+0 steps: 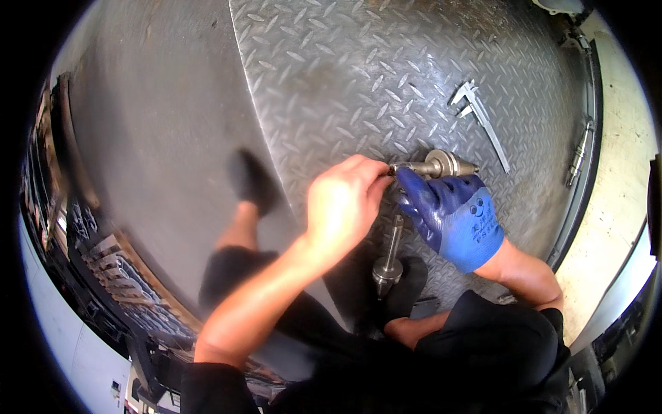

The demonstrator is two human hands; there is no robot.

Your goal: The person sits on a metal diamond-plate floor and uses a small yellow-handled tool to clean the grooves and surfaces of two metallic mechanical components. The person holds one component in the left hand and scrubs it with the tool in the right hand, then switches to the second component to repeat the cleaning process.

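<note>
A metal tool holder (441,164) with a slim bar and a wide flanged taper lies sideways in front of me, its bar pointing left. My right hand (456,215), in a blue coated glove, is closed round it from below. My bare left hand (343,203) has its fingertips pinched together at the bar's dark tip. Whatever small part they grip there is hidden. A second tool holder (388,268) of similar shape is between my hands and my body, beside my shoe, with its bar pointing away from me.
A vernier caliper (485,125) lies on the diamond-plate metal floor (324,76), beyond my right hand. Smooth grey sheet (158,103) covers the left side. Another metal tool (579,155) rests along the right-hand edge. A wooden pallet (131,276) stands at the lower left.
</note>
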